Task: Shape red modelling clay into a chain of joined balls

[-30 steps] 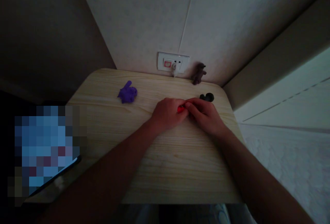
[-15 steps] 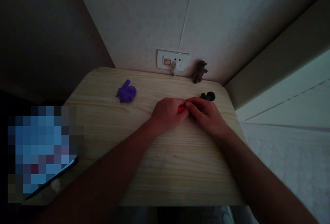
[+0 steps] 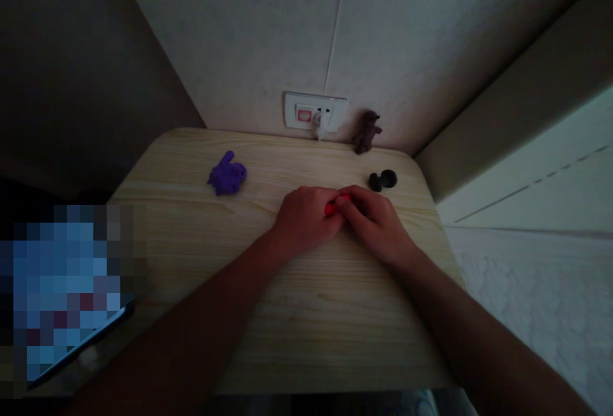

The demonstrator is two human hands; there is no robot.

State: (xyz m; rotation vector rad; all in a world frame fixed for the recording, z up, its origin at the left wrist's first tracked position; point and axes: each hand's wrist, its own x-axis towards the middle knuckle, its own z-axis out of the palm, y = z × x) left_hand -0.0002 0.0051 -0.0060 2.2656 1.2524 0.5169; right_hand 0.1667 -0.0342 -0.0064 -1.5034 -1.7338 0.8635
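My left hand [image 3: 309, 215] and my right hand [image 3: 371, 218] meet over the tabletop, fingers curled together. Between them is a small red lump that looks like modelling clay [image 3: 330, 209], mostly hidden by the fingers. My left hand is closed round one side of it. The thumb and fingers of my right hand pinch at its other side, and a bit of red shows between them. Just beyond my right hand lies a small black dumbbell-shaped piece [image 3: 382, 180]. To the left of my hands rests a lumpy purple figure [image 3: 227, 174] with one part sticking up.
A brown animal-like figure [image 3: 367, 132] stands at the back of the wooden table [image 3: 306, 326], against the wall. Beside it is a wall socket [image 3: 315, 111] with a plug in it. A device with a blurred screen [image 3: 67, 288] stands at the left.
The view has shifted slightly. My hands have come a little nearer to me, away from the black dumbbell-shaped piece, which now shows whole. Both still hold the red lump.
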